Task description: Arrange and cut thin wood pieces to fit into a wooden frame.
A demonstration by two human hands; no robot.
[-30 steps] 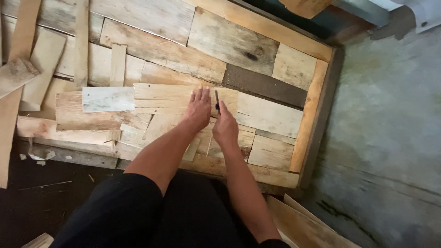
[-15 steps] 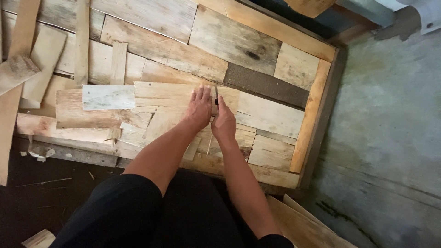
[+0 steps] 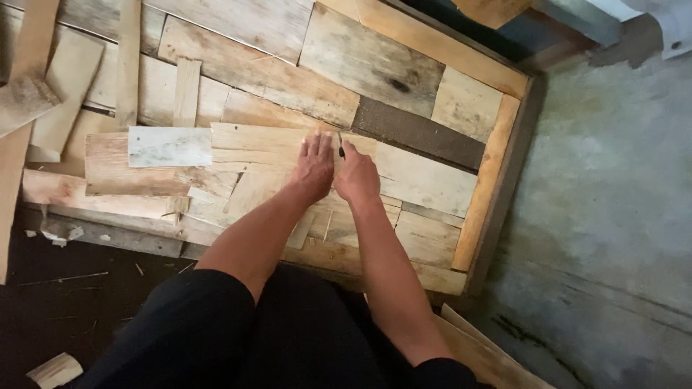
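My left hand lies flat, fingers together, on a long pale plank that rests on a framed wooden panel pieced from many boards. Right beside it, my right hand is closed around a thin dark pencil, whose tip touches the plank near its right end. The two hands almost touch. A dark brown board lies just beyond the pencil, and a pale board sits to the right of my right hand.
A whitish short board lies on loose planks at the left. Several loose slats are piled at the far left. Grey concrete floor lies to the right, with planks by my right elbow. My dark-clothed knees fill the bottom.
My right hand has closed up against the left one and the pencil tip has come down onto the plank. The left hand has stayed pressed flat.
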